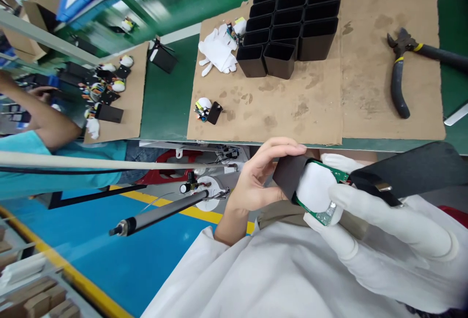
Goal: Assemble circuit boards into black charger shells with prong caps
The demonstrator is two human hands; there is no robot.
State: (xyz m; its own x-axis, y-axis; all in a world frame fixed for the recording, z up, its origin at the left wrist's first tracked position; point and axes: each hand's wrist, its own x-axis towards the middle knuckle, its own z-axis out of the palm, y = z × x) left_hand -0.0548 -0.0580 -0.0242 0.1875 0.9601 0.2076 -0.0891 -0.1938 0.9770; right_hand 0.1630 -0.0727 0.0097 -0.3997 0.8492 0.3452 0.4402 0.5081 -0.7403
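Observation:
My left hand point(258, 176) is bare and curls round a dark grey sheet point(288, 174), thumb and fingers pinching its edge. That sheet wraps partly over a green circuit board point(323, 213) with a white padded part point(314, 188) on it. My right hand point(380, 225) wears a white glove and grips the board's other end, together with a long black sleeve point(413, 169) that sticks out to the right. Both hands are below the table's front edge, over my white coat.
On the brown cardboard point(310, 103) stand several black open boxes point(292, 20), white gloves point(217, 52), a small assembly point(206, 110) and black pliers point(400, 71). A co-worker's arm point(40, 118) reaches in at left. A metal rod point(161, 213) hangs below the table.

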